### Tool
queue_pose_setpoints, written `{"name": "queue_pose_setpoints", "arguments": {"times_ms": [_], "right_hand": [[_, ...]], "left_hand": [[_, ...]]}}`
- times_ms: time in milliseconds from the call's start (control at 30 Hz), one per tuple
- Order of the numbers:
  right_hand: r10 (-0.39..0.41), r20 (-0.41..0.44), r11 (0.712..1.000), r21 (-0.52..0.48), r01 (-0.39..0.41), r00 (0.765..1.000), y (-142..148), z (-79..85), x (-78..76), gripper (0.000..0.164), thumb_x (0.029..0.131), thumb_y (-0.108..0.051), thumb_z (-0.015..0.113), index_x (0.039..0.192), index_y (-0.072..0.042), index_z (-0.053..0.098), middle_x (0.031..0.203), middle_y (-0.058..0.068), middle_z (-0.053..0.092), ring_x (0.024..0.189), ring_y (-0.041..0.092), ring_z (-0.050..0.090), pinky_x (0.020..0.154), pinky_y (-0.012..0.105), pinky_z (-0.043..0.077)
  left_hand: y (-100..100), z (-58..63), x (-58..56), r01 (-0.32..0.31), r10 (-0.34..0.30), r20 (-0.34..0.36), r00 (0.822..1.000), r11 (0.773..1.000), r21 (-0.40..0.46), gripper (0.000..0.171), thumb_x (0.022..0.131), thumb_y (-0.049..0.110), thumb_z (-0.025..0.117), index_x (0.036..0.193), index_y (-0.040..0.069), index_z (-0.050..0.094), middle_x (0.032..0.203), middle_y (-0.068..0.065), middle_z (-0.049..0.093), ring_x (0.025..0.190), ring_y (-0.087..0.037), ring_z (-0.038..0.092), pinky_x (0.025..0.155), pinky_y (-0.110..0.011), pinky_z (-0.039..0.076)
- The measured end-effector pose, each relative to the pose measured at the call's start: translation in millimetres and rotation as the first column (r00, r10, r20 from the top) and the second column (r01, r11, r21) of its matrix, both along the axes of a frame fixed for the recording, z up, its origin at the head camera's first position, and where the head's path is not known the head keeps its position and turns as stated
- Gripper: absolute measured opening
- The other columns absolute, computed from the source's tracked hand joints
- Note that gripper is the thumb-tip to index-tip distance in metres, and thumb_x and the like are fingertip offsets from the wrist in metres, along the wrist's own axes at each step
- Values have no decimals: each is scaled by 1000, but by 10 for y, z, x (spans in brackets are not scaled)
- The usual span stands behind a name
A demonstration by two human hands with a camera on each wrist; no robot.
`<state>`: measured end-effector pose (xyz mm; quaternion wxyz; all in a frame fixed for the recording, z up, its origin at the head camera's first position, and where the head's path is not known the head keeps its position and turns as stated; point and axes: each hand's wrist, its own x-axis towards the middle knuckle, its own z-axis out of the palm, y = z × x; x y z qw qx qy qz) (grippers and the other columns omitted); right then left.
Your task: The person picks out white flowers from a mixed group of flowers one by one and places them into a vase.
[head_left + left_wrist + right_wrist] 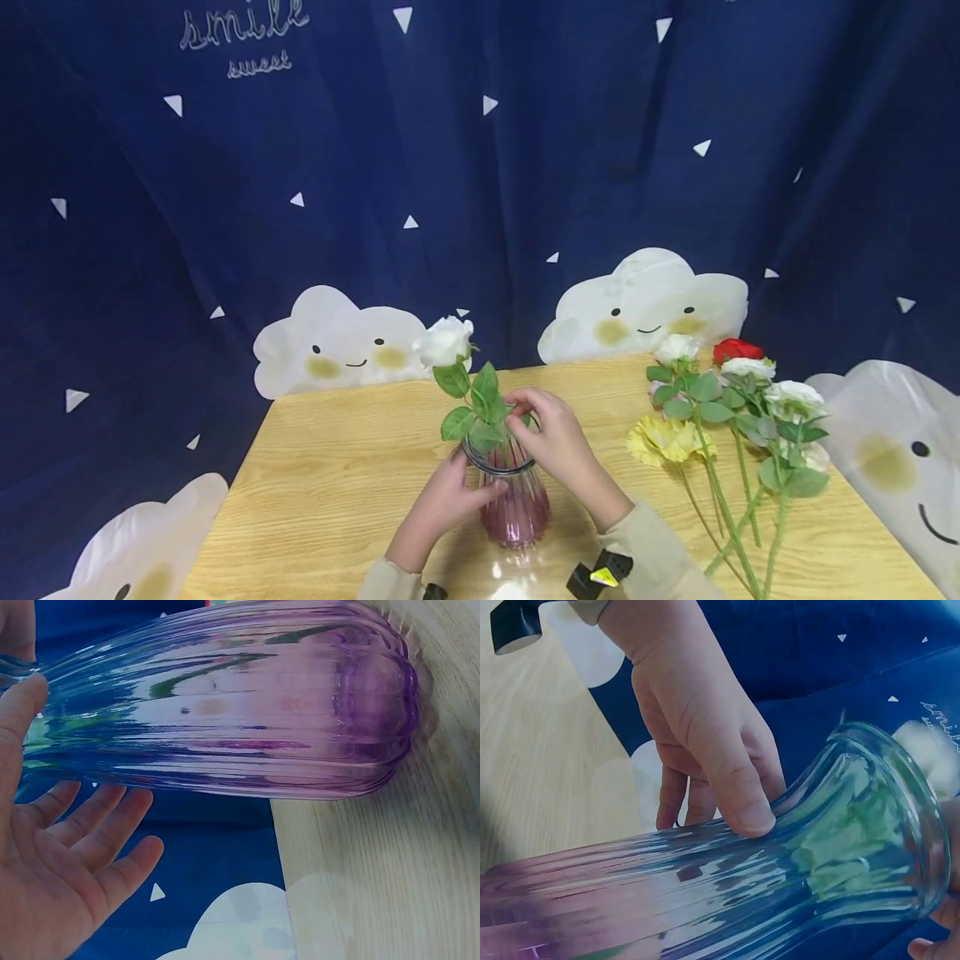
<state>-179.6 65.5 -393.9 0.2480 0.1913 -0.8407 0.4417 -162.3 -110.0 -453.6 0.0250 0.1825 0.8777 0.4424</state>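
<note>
A ribbed glass vase (516, 508), blue at the neck and purple at the base, stands upright on the table. My left hand (450, 492) holds its neck from the left, thumb across the front; the thumb on the glass also shows in the right wrist view. A white rose (445, 342) with green leaves (486, 392) leans left out of the mouth, its stem inside the glass (225, 712). Above the rim, my right hand (555, 433) pinches the rose among its leaves with curled fingers. Those leaves partly hide the pinched spot.
To the right on the wooden table (322, 483) lie several cut flowers: a yellow flower (671, 439), a red flower (737, 350) and white ones (793, 402), stems pointing toward the front. A dark blue curtain (480, 167) with cloud shapes hangs behind the table.
</note>
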Motion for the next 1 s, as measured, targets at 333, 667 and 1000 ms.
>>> {"name": "queue_pose_setpoints", "arguments": {"times_ms": [333,667,1000], "right_hand": [[-53,33,997,-50,54,998,198,-94,-56,13,75,-11,62,88,-13,63,77,0,63,74,4,55,69,30,50],[-107,136,994,-20,111,985,573,-223,-129,14,76,-8,61,90,-9,63,74,-2,61,72,6,55,60,26,47],[-206,269,978,25,207,941,1086,-350,-191,16,82,-14,55,96,-8,61,80,5,61,77,12,56,55,22,45]], "left_hand": [[6,-6,20,-13,13,4,1000,1000,0,78,73,50,62,136,17,30,135,-12,46,124,-29,43,106,-52,36],[4,-28,9,-14,14,1,1000,1000,-3,76,73,50,61,135,17,33,133,-12,48,123,-29,44,106,-52,36],[-6,-31,12,-3,3,0,1000,1000,-1,75,74,49,61,135,17,32,132,-11,49,123,-28,44,106,-51,36]]}}
